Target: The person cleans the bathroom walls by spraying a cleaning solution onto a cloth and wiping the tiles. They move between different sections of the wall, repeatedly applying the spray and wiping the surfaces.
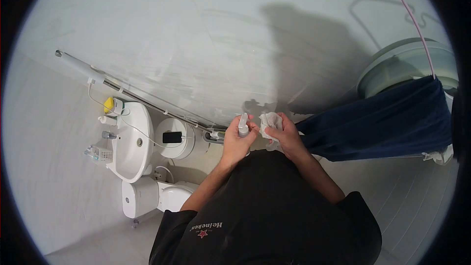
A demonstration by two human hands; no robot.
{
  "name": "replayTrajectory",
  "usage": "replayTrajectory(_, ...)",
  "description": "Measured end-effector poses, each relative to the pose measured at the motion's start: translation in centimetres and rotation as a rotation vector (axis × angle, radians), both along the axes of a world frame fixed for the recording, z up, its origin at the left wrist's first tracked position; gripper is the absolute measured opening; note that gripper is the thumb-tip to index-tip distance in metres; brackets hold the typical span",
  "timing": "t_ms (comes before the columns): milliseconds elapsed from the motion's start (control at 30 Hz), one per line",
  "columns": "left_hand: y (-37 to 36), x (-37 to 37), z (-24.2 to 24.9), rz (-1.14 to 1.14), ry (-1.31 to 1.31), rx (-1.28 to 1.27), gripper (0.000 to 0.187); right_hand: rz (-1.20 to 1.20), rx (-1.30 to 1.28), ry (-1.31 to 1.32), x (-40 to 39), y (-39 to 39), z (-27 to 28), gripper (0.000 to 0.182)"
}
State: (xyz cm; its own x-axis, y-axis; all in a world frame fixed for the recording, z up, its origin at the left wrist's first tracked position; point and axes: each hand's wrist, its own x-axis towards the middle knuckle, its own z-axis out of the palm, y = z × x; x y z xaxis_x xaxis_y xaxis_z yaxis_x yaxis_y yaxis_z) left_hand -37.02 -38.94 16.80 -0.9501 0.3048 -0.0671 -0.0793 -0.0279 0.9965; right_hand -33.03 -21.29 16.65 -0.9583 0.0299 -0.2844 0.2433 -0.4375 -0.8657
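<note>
Both hands are in front of my dark shirt, near the middle of the view. My left hand (237,142) is closed round a white spray bottle (243,126), whose head points up and away from me. Just to the right, my right hand (283,135) grips a crumpled white cloth (270,124), with the thumb pressed on it. Part of the cloth hangs below the fingers. A small gap separates the bottle from the cloth. The light grey wall (225,59) lies beyond both hands, with shadows on it.
A white sink (131,152), a toilet (142,198) and a round white bin (184,147) with a phone (171,137) on top are at left. A metal pole (142,105) slants behind them. A dark blue towel (382,122) and greenish basins (402,66) are at right.
</note>
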Motion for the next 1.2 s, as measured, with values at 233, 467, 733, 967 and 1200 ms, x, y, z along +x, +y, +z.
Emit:
replayTrajectory(233,-1.0,0.3,0.1,0.023,-0.039,-0.011,0.035,0.008,0.055,-0.020,0.2,-0.7,0.2,0.046)
replayTrajectory(467,-1.5,0.9,-0.2,0.053,0.033,-0.007,0.040,0.076,0.070,0.018,-0.1,-1.7,-0.1,0.046)
replayTrajectory(733,-1.9,0.9,-0.6,0.028,-0.047,0.058,0.041,0.111,0.107,0.052,-0.3,-1.9,-0.5,0.048)
replayTrajectory(967,-1.8,0.7,0.0,0.051,-0.025,0.043,0.037,0.065,0.049,0.026,-0.2,-2.0,-0.6,0.044)
replayTrajectory(1200,-1.5,0.6,-0.1,0.075,-0.091,0.061,0.035,0.022,0.039,-0.004,0.0,-2.0,-0.3,0.043)
